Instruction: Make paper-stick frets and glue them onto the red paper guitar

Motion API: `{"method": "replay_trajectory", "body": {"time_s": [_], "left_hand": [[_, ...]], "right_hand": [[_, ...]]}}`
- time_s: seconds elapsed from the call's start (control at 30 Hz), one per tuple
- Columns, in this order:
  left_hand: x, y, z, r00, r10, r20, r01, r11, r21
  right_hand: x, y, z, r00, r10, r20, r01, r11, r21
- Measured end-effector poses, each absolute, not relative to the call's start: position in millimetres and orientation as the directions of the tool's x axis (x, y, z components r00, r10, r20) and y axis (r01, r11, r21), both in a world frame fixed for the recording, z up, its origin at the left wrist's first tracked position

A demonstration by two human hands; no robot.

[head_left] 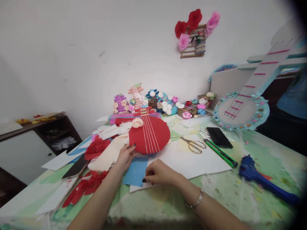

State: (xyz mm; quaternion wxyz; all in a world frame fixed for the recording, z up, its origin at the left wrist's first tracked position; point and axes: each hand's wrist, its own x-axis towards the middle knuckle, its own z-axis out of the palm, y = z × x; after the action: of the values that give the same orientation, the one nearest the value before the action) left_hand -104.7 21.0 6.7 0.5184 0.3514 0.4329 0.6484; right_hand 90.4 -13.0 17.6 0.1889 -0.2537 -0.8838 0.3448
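My left hand [125, 157] rests on the lower left rim of a red round guitar-shaped craft [149, 134] strung with pale strings, its fingers curled onto the edge. My right hand [160, 173] lies just in front of it, with its fingers pinched on the edge of a blue paper sheet [135, 171] that lies over a white sheet [192, 161]. A small cream paper flower [137, 122] sits on the red craft's upper left.
Gold scissors [193, 145], a black phone [219, 137], a green cutter [222, 154] and a blue glue gun [257, 179] lie to the right. Red paper flowers [96, 148], scraps and several small crafts crowd the left and back. A large pale blue guitar craft [242, 111] leans at right.
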Motion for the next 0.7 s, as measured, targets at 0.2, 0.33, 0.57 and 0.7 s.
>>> {"method": "replay_trajectory", "body": {"time_s": [0.2,0.33,0.57,0.7], "left_hand": [[-79.3,35.7,6.2,-0.136,0.99,-0.025,-0.267,-0.012,0.963],[-73.2,39.3,2.6,-0.127,0.992,0.008,-0.206,-0.034,0.978],[-91.0,35.6,-0.1,-0.235,0.967,0.096,0.03,-0.092,0.995],[-100.8,35.1,1.6,-0.262,0.953,0.154,0.207,-0.1,0.973]], "right_hand": [[90.2,-11.7,13.4,-0.792,0.592,0.149,0.348,0.638,-0.687],[90.7,-11.6,11.4,-0.792,0.591,0.153,0.365,0.66,-0.657],[83.8,-11.8,6.2,-0.761,0.603,0.24,0.392,0.722,-0.571],[77.2,-13.3,2.3,-0.738,0.545,0.397,0.363,0.817,-0.448]]}}
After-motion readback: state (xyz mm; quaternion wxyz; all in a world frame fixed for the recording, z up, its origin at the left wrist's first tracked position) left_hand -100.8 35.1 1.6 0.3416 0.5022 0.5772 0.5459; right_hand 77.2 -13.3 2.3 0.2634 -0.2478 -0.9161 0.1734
